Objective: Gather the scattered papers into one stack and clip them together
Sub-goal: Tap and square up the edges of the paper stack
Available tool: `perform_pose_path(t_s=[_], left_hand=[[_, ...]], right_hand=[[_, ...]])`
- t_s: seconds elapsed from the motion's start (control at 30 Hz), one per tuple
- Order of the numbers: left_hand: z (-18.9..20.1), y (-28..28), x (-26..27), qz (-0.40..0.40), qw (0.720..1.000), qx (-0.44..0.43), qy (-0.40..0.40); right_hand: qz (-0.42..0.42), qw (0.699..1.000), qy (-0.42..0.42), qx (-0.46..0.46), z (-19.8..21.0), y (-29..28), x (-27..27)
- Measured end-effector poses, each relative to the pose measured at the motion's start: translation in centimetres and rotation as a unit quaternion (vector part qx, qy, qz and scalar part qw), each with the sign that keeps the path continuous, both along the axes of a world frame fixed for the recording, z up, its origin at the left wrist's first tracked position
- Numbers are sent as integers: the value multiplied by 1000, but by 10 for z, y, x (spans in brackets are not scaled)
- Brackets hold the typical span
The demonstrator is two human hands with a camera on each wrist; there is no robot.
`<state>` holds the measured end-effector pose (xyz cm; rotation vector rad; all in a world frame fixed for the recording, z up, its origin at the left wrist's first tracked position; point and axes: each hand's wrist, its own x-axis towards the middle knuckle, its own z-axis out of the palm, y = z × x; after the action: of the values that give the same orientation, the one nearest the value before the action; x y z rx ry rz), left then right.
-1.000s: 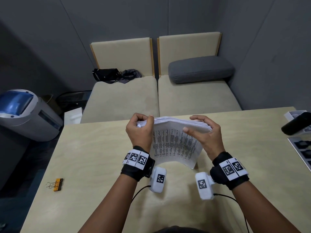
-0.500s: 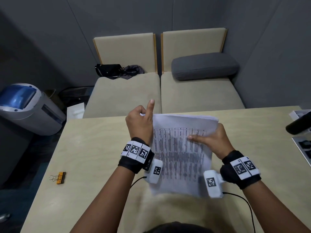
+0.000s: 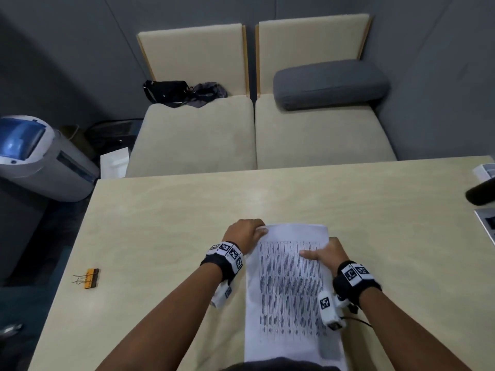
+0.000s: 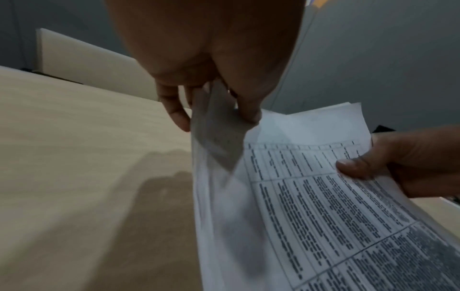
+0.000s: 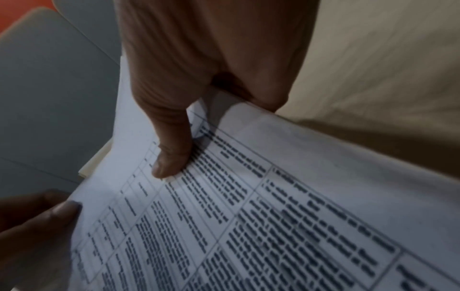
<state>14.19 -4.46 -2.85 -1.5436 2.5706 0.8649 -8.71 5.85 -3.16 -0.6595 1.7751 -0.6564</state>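
Note:
A stack of printed papers (image 3: 290,290) lies lengthwise over the near middle of the wooden table (image 3: 160,223), its top sheet covered in table text. My left hand (image 3: 245,234) grips the stack's far left corner, thumb on top and fingers beneath, as the left wrist view shows on the papers (image 4: 311,196). My right hand (image 3: 325,254) holds the right edge, its thumb (image 5: 171,157) pressed flat on the top sheet of the papers (image 5: 248,216). An orange binder clip (image 3: 89,278) lies alone near the table's left edge, far from both hands.
Two beige seats (image 3: 251,132) stand beyond the table, one bearing a grey cushion (image 3: 330,83), the other a black bag (image 3: 167,92). A grey and blue machine (image 3: 34,156) stands on the floor at left. A white tray (image 3: 484,170) and dark objects sit at the table's right edge.
The stack, held upright on its edge a second ago, has been tipped down and drawn toward me, now low over the table. Both hands moved nearer with it.

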Motion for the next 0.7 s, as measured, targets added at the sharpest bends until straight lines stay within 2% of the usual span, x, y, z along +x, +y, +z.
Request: perform_pose_path(t_s=[0.1,0.2,0.27,0.33,0.4,0.47,0.5,0.57,0.63,0.7], left_hand=[[-9,-14,-8,-6,999,7,-48],[-19,-21,-19,-67,991,-17,-112],[-29,-20,-25,-97,987,-16,-126],[-40,-15,-27,-111,985,-13,-135],[-48,-11,-27,-111,984,-29,-136],[-53,-6,-27,-108,984,-45,-131],[-54,-4,-27,-107,985,-49,-127],[-56,-1,-26,-102,987,-48,-119],[-58,3,-25,-89,989,-40,-113],[-60,4,-23,-71,991,-26,-108]], right_hand=[[4,1000,18,17,-19,-12,-4],[16,999,12,41,-55,-20,-14],[20,999,-1,49,-56,-22,-16],[-5,1000,4,30,-39,-25,-11],[-26,998,48,-14,-30,-33,-12],[45,987,144,-51,-26,-47,-16],[125,967,213,-57,-23,-56,-17],[315,887,333,-58,-18,-72,-14],[462,808,359,-68,-16,-82,-3],[538,757,366,-66,-17,-87,8]])
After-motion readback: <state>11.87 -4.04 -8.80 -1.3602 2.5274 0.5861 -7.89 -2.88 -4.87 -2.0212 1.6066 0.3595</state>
